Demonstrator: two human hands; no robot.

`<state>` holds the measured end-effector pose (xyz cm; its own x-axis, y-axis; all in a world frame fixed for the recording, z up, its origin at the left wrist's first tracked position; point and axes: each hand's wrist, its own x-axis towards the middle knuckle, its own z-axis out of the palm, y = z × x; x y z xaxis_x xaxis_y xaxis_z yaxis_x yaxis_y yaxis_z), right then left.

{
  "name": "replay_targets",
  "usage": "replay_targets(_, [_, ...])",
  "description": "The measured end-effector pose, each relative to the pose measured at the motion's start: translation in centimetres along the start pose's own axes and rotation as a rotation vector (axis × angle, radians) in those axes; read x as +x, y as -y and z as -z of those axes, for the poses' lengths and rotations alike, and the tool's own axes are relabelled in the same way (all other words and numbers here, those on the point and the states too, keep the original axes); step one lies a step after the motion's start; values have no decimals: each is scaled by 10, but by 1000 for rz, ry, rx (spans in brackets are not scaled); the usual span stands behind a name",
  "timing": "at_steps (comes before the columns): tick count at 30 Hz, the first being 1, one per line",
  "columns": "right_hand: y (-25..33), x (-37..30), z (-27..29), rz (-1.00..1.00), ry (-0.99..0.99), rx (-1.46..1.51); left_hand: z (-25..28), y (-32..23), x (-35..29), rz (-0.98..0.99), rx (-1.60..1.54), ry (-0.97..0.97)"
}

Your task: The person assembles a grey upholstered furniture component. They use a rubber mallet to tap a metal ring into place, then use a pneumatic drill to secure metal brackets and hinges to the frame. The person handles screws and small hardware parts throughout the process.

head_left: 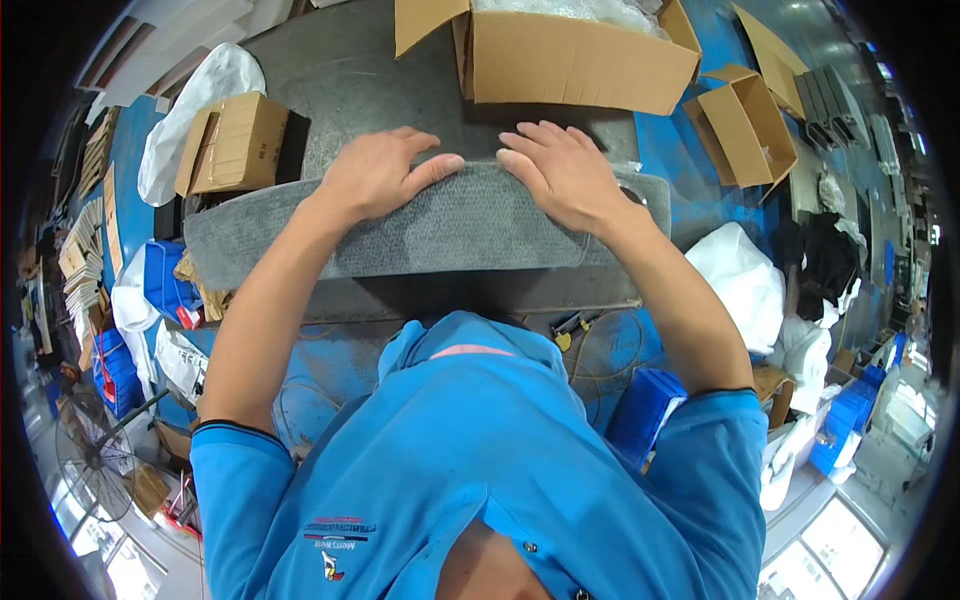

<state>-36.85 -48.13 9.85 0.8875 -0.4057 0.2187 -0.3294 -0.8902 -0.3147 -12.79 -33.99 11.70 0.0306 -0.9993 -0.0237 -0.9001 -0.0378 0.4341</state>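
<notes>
A long grey fabric-covered piece [430, 235], like a padded panel, lies crosswise along the near side of a dark worktable [365, 70]. My left hand [375, 175] rests on its top left of the middle, thumb stretched out toward the centre and fingers reaching past the far edge. Right of the middle, my right hand [565, 178] lies on the same piece with its fingers spread over the far edge. Neither hand grips anything that I can see. Beside my right wrist, a small dark round opening shows near the piece's right end.
An open cardboard box [580, 65] with clear plastic wrapping stands at the far side. A closed carton [235, 145] sits at the left, by a white bag [190, 125]. At the right are another open box [735, 130] and a white sack [740, 280]. Blue bins [645, 415] stand below.
</notes>
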Motion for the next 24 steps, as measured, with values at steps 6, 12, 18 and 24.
replay_targets(6, [1, 11, -2, -201, 345, 198, -16, 12, 5, 79, -120, 145])
replay_targets(12, [-5, 15, -18, -312, 449, 203, -34, 25, 20, 213, -156, 262])
replay_targets(18, [1, 12, 3, -267, 320, 244, -8, 12, 11, 151, -229, 116])
replay_targets(24, [60, -71, 56, 42, -53, 285, 51, -58, -64, -23, -315, 193])
